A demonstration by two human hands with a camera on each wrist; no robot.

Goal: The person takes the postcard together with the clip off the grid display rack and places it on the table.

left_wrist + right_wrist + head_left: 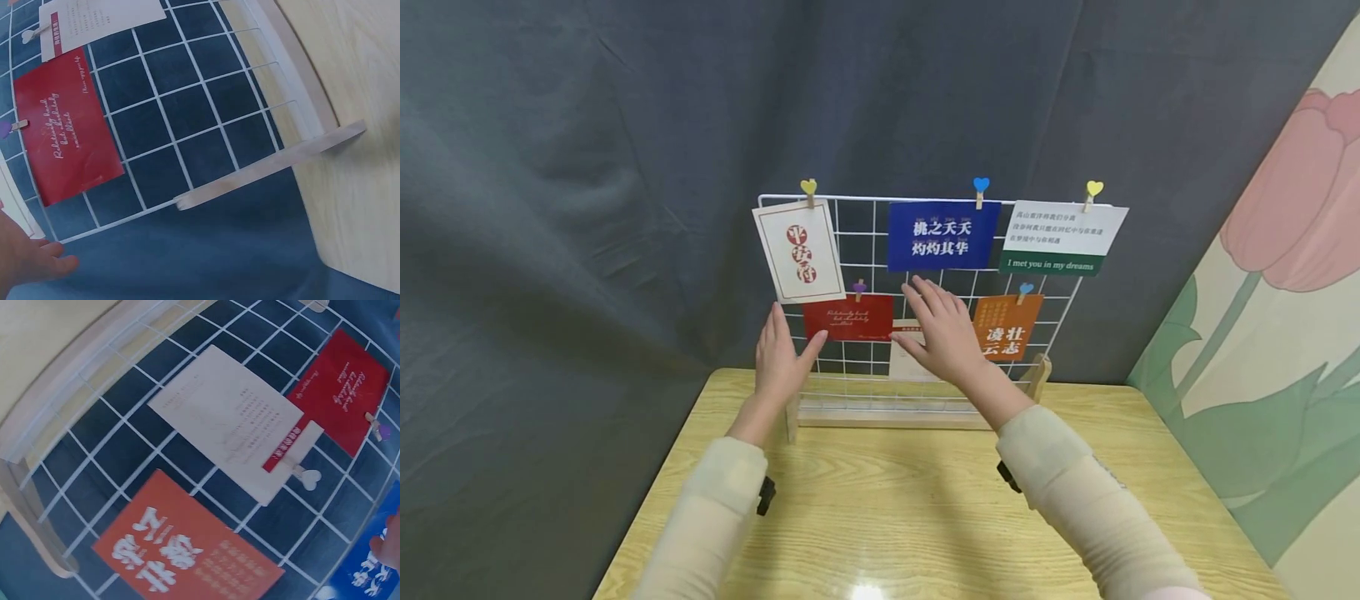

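Note:
A white wire grid rack [857, 198] holds several clipped cards. My left hand [780, 358] has its fingers extended by the lower left corner of a tilted white card with red characters [820, 271]; whether it touches cannot be told. My right hand [947, 333], fingers spread and holding nothing, is just below a blue card [943, 237]; its fingertips [389, 547] overlap that card in the right wrist view. It partly hides a small white card [231, 419] in the head view. A red card [850, 318] lies between the hands, and an orange card [1009, 327] hangs to the right.
A white-and-green card [1060, 237] hangs at upper right. Heart-topped clips, including yellow [808, 188], blue [981, 185] and purple [859, 288] ones, hold the cards. The rack's wooden base [895, 418] stands on a wooden table [880, 500], before a dark curtain [625, 208].

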